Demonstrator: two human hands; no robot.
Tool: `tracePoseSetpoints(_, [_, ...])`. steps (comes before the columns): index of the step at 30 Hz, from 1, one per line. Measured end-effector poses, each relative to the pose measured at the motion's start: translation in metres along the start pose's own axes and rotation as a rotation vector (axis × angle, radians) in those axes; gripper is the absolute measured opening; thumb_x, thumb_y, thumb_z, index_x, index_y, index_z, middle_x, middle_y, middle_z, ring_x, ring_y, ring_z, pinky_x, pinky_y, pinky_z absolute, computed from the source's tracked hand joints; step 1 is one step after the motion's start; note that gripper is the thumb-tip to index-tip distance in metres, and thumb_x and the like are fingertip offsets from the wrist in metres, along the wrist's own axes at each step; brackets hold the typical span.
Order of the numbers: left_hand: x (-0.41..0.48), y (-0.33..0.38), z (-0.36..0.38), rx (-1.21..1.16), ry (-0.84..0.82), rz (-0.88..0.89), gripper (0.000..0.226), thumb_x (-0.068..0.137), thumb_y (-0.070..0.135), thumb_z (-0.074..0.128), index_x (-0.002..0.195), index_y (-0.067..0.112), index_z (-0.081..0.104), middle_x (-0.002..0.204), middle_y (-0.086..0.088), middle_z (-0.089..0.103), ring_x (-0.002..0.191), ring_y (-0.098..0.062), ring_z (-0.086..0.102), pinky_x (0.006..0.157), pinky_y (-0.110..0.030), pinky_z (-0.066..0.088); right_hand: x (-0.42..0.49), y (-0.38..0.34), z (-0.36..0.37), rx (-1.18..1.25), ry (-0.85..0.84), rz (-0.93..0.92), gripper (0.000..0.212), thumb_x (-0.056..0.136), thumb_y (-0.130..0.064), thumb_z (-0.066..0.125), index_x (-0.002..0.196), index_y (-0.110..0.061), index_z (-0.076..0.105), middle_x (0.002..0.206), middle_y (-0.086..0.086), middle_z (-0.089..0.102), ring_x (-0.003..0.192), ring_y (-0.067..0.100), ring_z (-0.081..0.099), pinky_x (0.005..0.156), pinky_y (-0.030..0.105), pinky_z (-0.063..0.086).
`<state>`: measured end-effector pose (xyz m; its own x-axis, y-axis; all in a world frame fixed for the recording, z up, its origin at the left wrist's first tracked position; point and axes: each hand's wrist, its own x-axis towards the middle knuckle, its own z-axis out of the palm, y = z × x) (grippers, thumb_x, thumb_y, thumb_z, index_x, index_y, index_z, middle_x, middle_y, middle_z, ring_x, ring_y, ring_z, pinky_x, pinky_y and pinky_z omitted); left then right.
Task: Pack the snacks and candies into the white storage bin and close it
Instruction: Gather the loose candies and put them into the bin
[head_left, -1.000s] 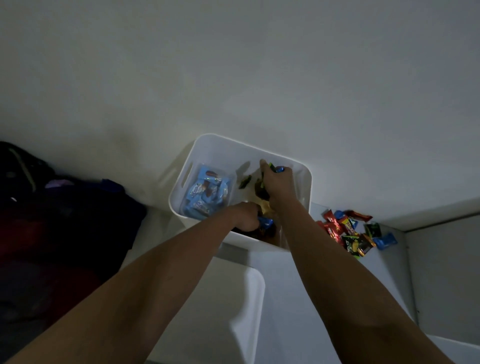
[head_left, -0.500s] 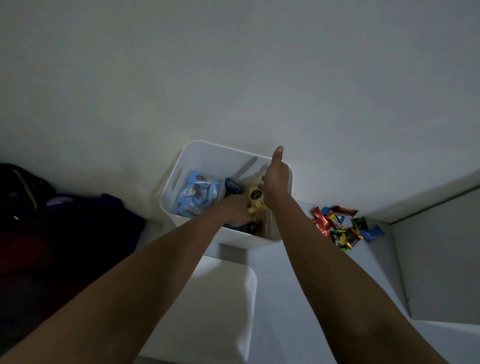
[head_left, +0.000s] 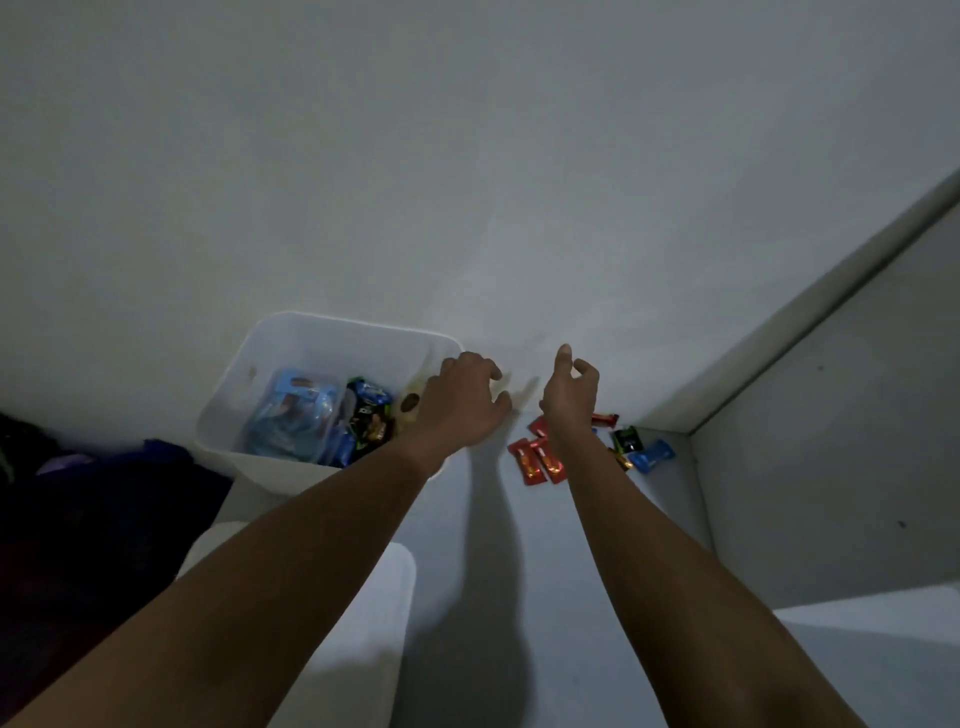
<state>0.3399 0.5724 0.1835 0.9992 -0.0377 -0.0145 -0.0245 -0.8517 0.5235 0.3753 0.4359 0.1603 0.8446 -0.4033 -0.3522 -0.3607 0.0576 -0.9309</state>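
1. Dim light falls on a pale wall and the white surface that runs along its foot; a grey side panel closes the surface at its right edge.
2. The white storage bin stands at the back left of the surface, against the wall, with its top uncovered.
3. Inside the bin lie blue packets on the left, a black packet beside them, and a pale round-marked sweet near the right wall.
4. The left hand hovers over the bin's right rim, fingers loosely curled and holding nothing.
5. The right hand hangs above the loose candies, fingers relaxed and slightly spread, also empty.
6. Red candies lie just right of the bin, partly under the right wrist.
7. Toward the back right corner sit a red-brown bar, a dark green candy and a blue candy, close together.
8. A white lid with rounded corners rests at the near edge, under the left forearm and apart from the bin.
9. Dark clothing is heaped past the left edge.
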Motion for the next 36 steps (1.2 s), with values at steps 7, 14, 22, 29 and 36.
tracePoseSetpoints(7, [0.005, 0.045, 0.084, 0.03, -0.095, -0.006, 0.04, 0.09, 0.038, 0.058, 0.126, 0.02, 0.058, 0.132, -0.006, 0.054, 0.122, -0.026, 0.048, 0.098, -0.039, 0.044, 0.039, 0.035, -0.091, -0.127, 0.019, -0.014, 0.054, 0.101, -0.046, 0.045, 0.141, -0.01, 0.038, 0.121, 0.012, 0.057, 0.111, 0.025, 0.055, 0.095, 0.036, 0.045])
tracePoseSetpoints(14, [0.024, 0.034, 0.168, 0.109, -0.134, 0.001, 0.086, 0.072, 0.066, 0.055, 0.144, 0.022, 0.039, 0.138, -0.004, 0.052, 0.127, -0.029, 0.047, 0.101, -0.047, 0.044, 0.103, 0.104, -0.167, -0.516, 0.031, -0.178, 0.04, 0.095, -0.031, 0.061, 0.121, -0.001, 0.056, 0.116, 0.018, 0.06, 0.109, 0.032, 0.059, 0.087, 0.035, 0.047])
tracePoseSetpoints(22, [0.027, 0.015, 0.219, 0.236, -0.211, 0.177, 0.11, 0.074, 0.069, 0.058, 0.156, 0.03, -0.004, 0.166, -0.004, -0.004, 0.151, -0.033, -0.01, 0.116, -0.068, 0.002, 0.135, 0.152, -0.196, -0.854, -0.16, -0.368, 0.1, 0.074, -0.082, 0.052, 0.149, -0.025, 0.019, 0.157, 0.009, 0.021, 0.146, 0.035, 0.017, 0.118, 0.057, 0.018])
tracePoseSetpoints(29, [0.047, -0.001, 0.244, 0.226, -0.149, 0.239, 0.082, 0.088, 0.05, 0.053, 0.156, 0.021, 0.019, 0.164, -0.006, 0.016, 0.152, -0.029, 0.008, 0.115, -0.065, 0.013, 0.159, 0.165, -0.193, -0.947, -0.265, -0.414, 0.115, 0.06, -0.088, 0.058, 0.152, -0.03, 0.019, 0.161, 0.002, 0.01, 0.151, 0.029, 0.0, 0.118, 0.061, 0.009])
tracePoseSetpoints(36, [0.056, -0.011, 0.255, 0.306, -0.144, 0.257, 0.067, 0.094, 0.046, 0.046, 0.154, 0.024, 0.027, 0.144, 0.0, 0.045, 0.137, -0.03, 0.038, 0.111, -0.058, 0.026, 0.158, 0.167, -0.157, -1.044, -0.385, -0.578, 0.121, 0.055, -0.094, 0.058, 0.154, -0.037, 0.019, 0.163, 0.001, 0.008, 0.149, 0.037, 0.002, 0.116, 0.065, 0.004])
